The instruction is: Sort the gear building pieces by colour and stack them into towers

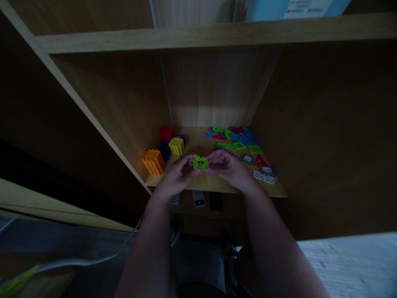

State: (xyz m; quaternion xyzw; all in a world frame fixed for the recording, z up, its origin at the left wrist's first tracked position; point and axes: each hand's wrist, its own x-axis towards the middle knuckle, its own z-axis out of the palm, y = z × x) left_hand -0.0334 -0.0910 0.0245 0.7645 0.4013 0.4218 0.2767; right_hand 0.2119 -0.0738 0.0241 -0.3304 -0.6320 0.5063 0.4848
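Between my two hands, above the front part of the wooden shelf point(198, 182), is a green toothed building piece point(201, 163) with a window-like grid in its middle. My left hand point(179, 171) pinches its left edge, thumb below and fingers above. On the opposite edge my right hand point(228, 165) grips it the same way. Left of my hands stand an orange toothed block point(153, 162), a yellow one point(176, 146), a red one point(166, 133) and a dark blue one point(164, 150). A pile of flat blue, green and red pieces point(240, 138) lies to the right.
White grid pieces point(263, 177) and a red triangle piece point(259, 160) lie near the shelf's right front edge. Cupboard walls rise on both sides, with an upper shelf point(198, 39) above. Below sit a white device point(199, 199) with a cable and a dark phone-like object point(215, 201).
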